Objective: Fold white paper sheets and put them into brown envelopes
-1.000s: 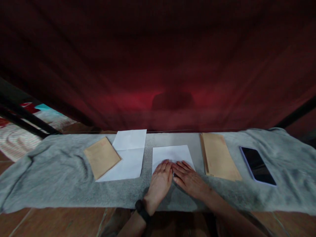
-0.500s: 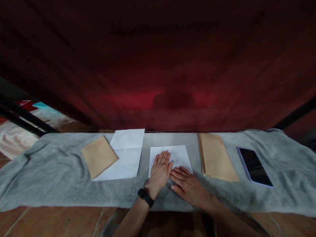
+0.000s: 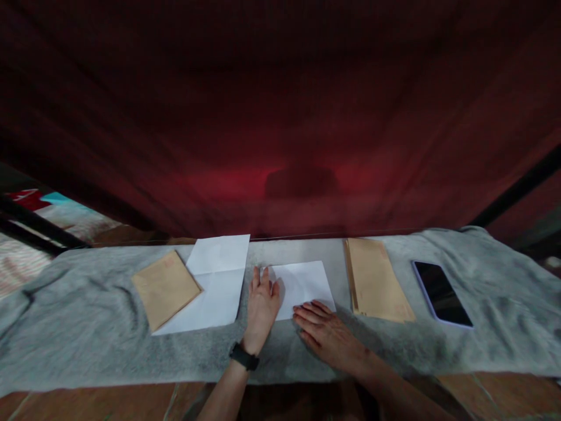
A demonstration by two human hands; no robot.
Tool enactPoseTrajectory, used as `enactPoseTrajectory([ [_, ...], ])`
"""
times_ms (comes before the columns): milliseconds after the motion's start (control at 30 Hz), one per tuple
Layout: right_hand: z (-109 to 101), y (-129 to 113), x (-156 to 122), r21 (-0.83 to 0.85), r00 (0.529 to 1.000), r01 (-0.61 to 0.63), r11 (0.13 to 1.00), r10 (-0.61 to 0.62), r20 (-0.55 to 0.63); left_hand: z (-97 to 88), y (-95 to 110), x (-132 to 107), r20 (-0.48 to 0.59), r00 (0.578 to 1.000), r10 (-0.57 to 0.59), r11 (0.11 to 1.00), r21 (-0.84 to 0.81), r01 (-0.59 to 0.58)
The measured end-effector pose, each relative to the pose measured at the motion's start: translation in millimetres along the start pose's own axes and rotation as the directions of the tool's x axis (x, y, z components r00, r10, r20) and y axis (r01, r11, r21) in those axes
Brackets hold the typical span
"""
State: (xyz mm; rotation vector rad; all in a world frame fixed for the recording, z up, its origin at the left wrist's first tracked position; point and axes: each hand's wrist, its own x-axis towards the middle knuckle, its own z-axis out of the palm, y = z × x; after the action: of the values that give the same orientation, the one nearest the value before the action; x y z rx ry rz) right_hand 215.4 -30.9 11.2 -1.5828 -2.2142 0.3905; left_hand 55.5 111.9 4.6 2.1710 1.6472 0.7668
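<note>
A folded white sheet of paper lies flat in front of me on the grey cloth. At its left edge is my left hand, with a dark watch on the wrist, fingers stretched out and apart, nothing held. My right hand rests flat across the near edge of the sheet, its fingers extended to the left. To the left lies a larger creased white sheet, partly covered by a brown envelope stack. Another brown envelope stack sits to the right of the folded sheet.
A phone with a purple case lies at the right. Grey cloth covers the bench-like surface. Behind it hangs a dark red curtain. Dark bars stand at the left, and tiled floor shows below.
My left hand has slid from the middle of the folded sheet to its left edge. My right hand stays on the near edge. The view has shifted slightly.
</note>
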Motion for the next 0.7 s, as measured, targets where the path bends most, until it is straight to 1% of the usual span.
enactPoseTrajectory([
  [100, 3, 0, 1, -0.001, 0.999, -0.004, 1.0, 0.004, -0.034, -9.9, -15, 10, 0.011, 0.996, -0.084, 0.981, -0.174, 0.085],
  [167, 4, -2, 3, -0.015, 0.998, -0.008, 1.0, 0.007, -0.059, -13.3, -22, 15, 0.032, 0.988, -0.153, 0.941, -0.3, 0.155],
  [233, 5, -5, 4, -0.037, 0.996, -0.013, 0.999, 0.01, -0.084, -14.6, -25, 18, 0.075, 0.965, -0.251, 0.868, -0.424, 0.259],
  [267, 6, -6, 4, -0.05, 0.995, -0.021, 0.999, 0.016, -0.099, -15.0, -24, 17, 0.112, 0.95, -0.291, 0.817, -0.488, 0.307],
  [333, 11, -9, 5, -0.075, 0.991, -0.044, 0.996, 0.034, -0.133, -16.9, -21, 15, 0.196, 0.923, -0.33, 0.696, -0.61, 0.378],
  [433, 20, -12, 7, -0.109, 0.978, -0.105, 0.988, 0.083, -0.19, -24.3, -12, 8, 0.281, 0.897, -0.342, 0.527, -0.733, 0.43],
  [533, 26, -11, 13, -0.139, 0.961, -0.187, 0.973, 0.152, -0.231, -34.3, 0, 2, 0.344, 0.887, -0.308, 0.403, -0.797, 0.449],
  [633, 22, -7, 21, -0.177, 0.952, -0.243, 0.954, 0.2, -0.232, -40.4, 8, -1, 0.397, 0.887, -0.236, 0.288, -0.843, 0.454],
  [700, 16, -2, 27, -0.203, 0.948, -0.27, 0.941, 0.222, -0.229, -40.6, 10, -2, 0.41, 0.879, -0.242, 0.227, -0.857, 0.462],
])
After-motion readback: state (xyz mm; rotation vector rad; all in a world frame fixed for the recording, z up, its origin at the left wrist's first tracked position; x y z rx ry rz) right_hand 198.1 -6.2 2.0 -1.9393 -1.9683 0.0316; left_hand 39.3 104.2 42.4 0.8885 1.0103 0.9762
